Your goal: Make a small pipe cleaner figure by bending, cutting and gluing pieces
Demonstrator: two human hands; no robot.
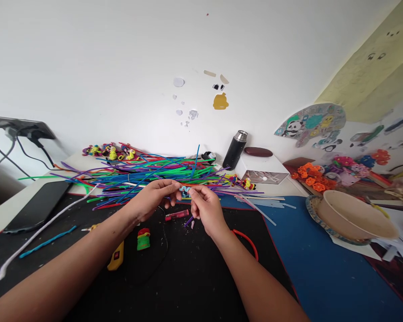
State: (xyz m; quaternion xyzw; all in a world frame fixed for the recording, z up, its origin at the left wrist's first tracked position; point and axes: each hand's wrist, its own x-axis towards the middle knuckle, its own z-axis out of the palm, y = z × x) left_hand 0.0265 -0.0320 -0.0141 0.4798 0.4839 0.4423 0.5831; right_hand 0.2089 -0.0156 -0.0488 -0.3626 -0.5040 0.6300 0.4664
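Between my two hands, above the black mat, is a short light blue pipe cleaner (pixel 185 191) bent into small waves. The fingertips of my left hand (pixel 154 197) pinch its left end. My right hand (pixel 208 210) is closed with thumb and finger on its right end. Just below lies a pink lighter (pixel 177 215), with small purple scraps (pixel 189 222) beside it. A little figure of green, yellow and red pipe cleaner (pixel 143 239) rests on the mat nearer to me. My left forearm partly covers a yellow utility knife (pixel 116 257).
Many coloured pipe cleaners (pixel 144 174) are heaped behind my hands. A black thermos (pixel 235 150) stands by a white box (pixel 265 170). A phone (pixel 38 205) lies left, a red curved piece (pixel 250 243) right. Farther right is a beige bowl (pixel 356 217).
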